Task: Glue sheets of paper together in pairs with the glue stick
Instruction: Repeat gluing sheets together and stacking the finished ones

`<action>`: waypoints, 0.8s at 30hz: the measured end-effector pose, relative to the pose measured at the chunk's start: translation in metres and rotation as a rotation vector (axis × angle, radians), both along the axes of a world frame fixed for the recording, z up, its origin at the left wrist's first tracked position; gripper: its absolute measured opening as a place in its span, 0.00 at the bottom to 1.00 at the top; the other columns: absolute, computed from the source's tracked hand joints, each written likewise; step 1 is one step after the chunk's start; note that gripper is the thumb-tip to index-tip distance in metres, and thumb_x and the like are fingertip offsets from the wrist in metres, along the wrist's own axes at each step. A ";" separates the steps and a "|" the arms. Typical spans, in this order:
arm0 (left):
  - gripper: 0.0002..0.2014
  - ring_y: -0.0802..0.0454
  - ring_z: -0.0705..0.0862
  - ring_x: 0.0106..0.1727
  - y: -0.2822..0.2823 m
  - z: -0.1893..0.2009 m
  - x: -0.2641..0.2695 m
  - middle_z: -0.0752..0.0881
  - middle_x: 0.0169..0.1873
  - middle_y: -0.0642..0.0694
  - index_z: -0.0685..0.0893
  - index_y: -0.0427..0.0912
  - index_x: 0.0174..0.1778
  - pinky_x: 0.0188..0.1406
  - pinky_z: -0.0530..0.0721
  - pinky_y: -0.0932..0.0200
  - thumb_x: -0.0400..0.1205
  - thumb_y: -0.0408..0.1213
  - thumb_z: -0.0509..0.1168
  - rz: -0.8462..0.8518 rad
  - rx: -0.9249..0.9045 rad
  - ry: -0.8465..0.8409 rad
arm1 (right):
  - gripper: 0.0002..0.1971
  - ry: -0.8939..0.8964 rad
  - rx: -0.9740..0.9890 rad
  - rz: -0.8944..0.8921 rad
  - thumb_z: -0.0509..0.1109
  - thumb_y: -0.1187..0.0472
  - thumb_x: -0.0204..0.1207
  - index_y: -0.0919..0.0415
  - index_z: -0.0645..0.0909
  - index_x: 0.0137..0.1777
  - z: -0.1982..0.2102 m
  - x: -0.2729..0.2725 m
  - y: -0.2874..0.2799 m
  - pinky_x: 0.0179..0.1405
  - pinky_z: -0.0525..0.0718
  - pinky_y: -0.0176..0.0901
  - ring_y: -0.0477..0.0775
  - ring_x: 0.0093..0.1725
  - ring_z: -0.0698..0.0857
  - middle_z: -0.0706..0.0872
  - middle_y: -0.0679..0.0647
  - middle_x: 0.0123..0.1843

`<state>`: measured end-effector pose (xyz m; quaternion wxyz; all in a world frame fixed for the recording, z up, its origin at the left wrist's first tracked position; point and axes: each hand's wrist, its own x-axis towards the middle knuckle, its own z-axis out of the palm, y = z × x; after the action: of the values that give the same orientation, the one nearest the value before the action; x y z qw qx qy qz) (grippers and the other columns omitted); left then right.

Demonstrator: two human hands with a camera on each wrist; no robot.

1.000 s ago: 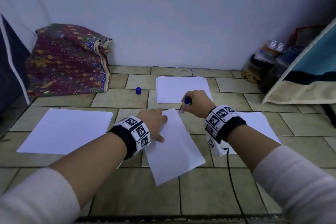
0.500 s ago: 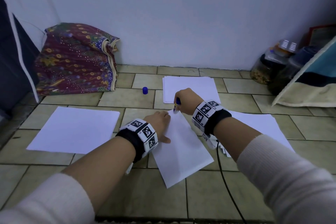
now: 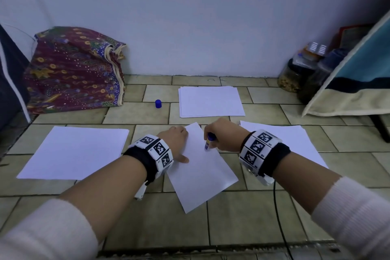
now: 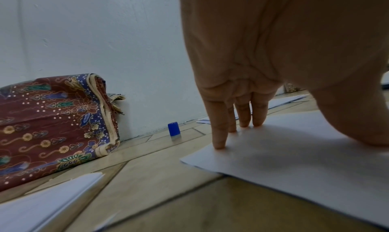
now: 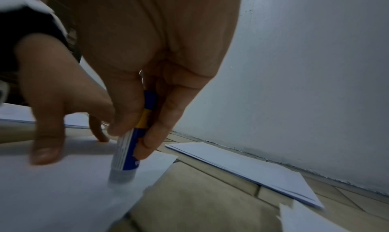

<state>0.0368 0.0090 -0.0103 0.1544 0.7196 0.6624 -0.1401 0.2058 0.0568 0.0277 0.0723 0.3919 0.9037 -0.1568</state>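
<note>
The right hand (image 3: 223, 135) grasps a glue stick (image 5: 131, 145) between thumb and curled fingers, holding it almost upright with its pale tip pressed onto a white sheet of paper (image 3: 202, 173); in the head view the blue glue stick (image 3: 210, 141) meets the sheet near its far right edge. The left hand (image 3: 175, 139) has a released grip, holding nothing; its straight fingers (image 4: 219, 132) press down on the same sheet near the far left edge, with the thumb spread out over the paper, pinning the paper (image 4: 294, 152) flat. This sheet lies slanted on the tiled floor (image 3: 147, 217), straight ahead of the person, between the two wrists; both wrists wear bands with black-and-white square markers. A stack of paper (image 3: 211, 101) lies further off toward the wall; another pile of sheets (image 3: 73, 152) lies to the left, and more sheets (image 3: 295, 139) lie to the right, partly under the right wrist. A small blue cap (image 3: 158, 103) stands on the floor, left of the far stack. A folded patterned cloth (image 3: 73, 72) leans against the wall on the left; jars (image 3: 295, 76), blurred, sit in the right corner.
</note>
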 end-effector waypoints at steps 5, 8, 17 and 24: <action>0.43 0.46 0.64 0.78 0.000 -0.002 -0.001 0.62 0.79 0.44 0.60 0.38 0.80 0.73 0.71 0.47 0.76 0.58 0.70 -0.014 0.002 0.000 | 0.09 -0.015 -0.045 0.029 0.71 0.64 0.77 0.61 0.82 0.57 0.004 0.027 -0.018 0.41 0.70 0.35 0.48 0.44 0.74 0.83 0.52 0.46; 0.44 0.47 0.62 0.79 -0.001 -0.001 -0.003 0.60 0.80 0.45 0.58 0.39 0.81 0.75 0.69 0.49 0.76 0.58 0.69 -0.027 -0.001 -0.004 | 0.10 -0.021 -0.059 0.055 0.72 0.65 0.76 0.61 0.83 0.56 0.006 0.037 -0.027 0.35 0.70 0.34 0.48 0.42 0.74 0.81 0.52 0.44; 0.28 0.51 0.66 0.78 -0.003 0.008 -0.021 0.64 0.78 0.50 0.63 0.48 0.81 0.72 0.72 0.52 0.84 0.32 0.60 -0.102 -0.001 0.053 | 0.09 -0.134 -0.084 0.125 0.73 0.63 0.74 0.59 0.85 0.54 0.014 0.065 -0.042 0.39 0.77 0.31 0.48 0.43 0.80 0.87 0.51 0.48; 0.32 0.51 0.63 0.75 -0.017 -0.004 -0.045 0.66 0.70 0.50 0.67 0.50 0.75 0.67 0.74 0.54 0.77 0.54 0.69 -0.026 0.057 -0.094 | 0.08 0.863 -0.457 -0.440 0.74 0.74 0.71 0.62 0.79 0.39 0.036 0.070 0.004 0.47 0.87 0.43 0.52 0.38 0.89 0.89 0.59 0.39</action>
<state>-0.0077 -0.0081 -0.0139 0.1629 0.7381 0.6487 -0.0892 0.2760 0.0612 0.0636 -0.2566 0.4463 0.6906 -0.5080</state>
